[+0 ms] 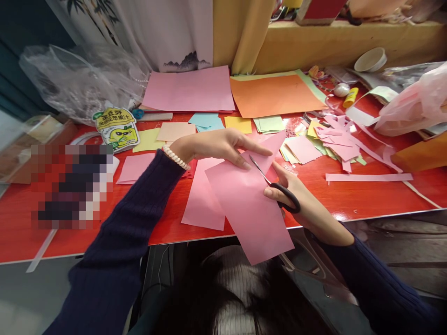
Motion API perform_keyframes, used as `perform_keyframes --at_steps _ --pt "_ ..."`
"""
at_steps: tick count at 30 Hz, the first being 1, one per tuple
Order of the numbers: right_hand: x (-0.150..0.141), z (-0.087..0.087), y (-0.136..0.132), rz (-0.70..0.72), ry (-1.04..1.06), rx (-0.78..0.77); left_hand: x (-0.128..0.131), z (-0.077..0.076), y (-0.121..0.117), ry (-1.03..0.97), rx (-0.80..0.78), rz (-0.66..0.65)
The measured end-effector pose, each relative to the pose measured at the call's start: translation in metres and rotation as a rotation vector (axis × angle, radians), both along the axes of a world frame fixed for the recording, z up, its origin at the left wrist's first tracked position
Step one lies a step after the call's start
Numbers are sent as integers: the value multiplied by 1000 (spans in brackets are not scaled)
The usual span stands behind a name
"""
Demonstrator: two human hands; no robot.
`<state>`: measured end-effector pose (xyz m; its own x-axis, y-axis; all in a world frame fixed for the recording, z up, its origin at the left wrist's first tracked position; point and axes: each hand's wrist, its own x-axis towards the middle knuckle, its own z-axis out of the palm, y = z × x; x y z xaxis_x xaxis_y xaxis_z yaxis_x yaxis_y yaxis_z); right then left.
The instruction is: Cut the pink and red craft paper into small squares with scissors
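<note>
Cutting pink paper (253,209), black-handled scissors (287,190), red table (366,200) beneath

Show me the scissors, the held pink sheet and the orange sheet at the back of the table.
Scissors (278,187): head view, on the black handle near the blades.
Pink sheet (250,204): head view, middle of its flat face.
Orange sheet (275,95): head view, middle of its upper face.

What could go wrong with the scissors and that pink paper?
The left hand has its fingertips close to the blades of the scissors in the right hand, so a finger might get nicked. The pink sheet hangs past the front edge of the red table, so it could wobble and the cut might go crooked.
</note>
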<state>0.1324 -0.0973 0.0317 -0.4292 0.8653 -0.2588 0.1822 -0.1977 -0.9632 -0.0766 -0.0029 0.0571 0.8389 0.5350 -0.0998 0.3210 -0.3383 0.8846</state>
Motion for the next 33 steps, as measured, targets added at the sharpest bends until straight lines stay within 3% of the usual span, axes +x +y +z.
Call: perform_keyframes --at_steps 17,33 --pt "-4 1 -2 -34 113 20 5 -6 -1 -35 -37 -12" --pt "1 -3 -1 -27 101 -91 8 -9 -4 -31 -56 -16"
